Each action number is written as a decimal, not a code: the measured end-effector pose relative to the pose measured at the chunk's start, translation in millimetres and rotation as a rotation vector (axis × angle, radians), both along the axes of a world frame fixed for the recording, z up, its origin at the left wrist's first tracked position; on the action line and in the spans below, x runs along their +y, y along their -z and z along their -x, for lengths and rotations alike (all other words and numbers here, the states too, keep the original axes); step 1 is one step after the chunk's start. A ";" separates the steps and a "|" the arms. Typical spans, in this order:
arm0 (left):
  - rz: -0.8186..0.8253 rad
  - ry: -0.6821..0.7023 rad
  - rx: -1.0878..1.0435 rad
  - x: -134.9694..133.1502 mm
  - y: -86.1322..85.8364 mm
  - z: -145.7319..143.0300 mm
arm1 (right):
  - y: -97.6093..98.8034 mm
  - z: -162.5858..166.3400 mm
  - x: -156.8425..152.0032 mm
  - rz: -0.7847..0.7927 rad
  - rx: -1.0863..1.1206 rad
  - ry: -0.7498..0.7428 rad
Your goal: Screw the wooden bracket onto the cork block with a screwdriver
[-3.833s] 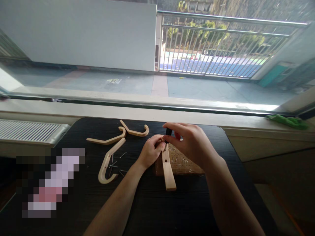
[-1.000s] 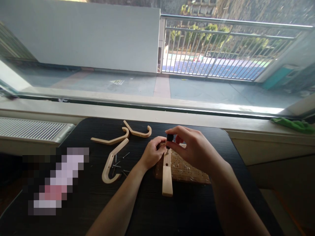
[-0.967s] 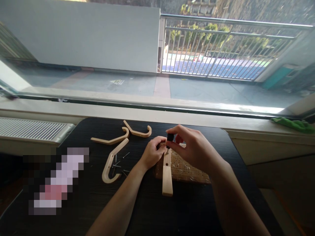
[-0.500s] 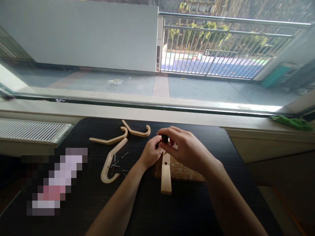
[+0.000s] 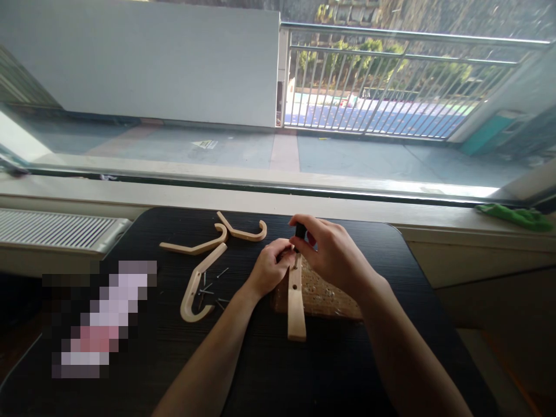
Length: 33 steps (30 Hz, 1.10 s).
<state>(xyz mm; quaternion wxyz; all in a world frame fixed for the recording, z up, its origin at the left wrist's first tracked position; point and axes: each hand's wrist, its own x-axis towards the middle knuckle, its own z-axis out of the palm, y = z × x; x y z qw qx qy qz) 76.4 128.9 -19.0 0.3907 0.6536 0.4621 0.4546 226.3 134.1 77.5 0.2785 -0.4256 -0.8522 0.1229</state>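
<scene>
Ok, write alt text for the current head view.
A right hand holds a screwdriver to a bent wooden strip, whose far end the left hand grips at the edge of a brown board. Three wooden hooks and loose screws or nails lie to the left on a black table, before a window.

left forearm (image 5: 212, 353): bare, reaching forward, angled inward
left hand (image 5: 270, 271): low, fingers curled in a grip
right forearm (image 5: 406, 341): bare, slanting in toward the left one
right hand (image 5: 332, 249): higher, arched, thumb and index finger pinching
hands: close together; from here, can't tell if touching
</scene>
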 end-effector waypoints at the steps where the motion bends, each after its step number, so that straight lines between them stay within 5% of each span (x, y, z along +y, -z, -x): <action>1: 0.003 0.002 0.003 0.2 0.6 0.1 | 0.3 -2.1 1.4 0.007 -0.003 0.019; 33: -0.014 -0.024 -0.027 -1.4 -0.3 -1.3 | -2.2 -1.2 -8.9 -0.080 0.002 -0.198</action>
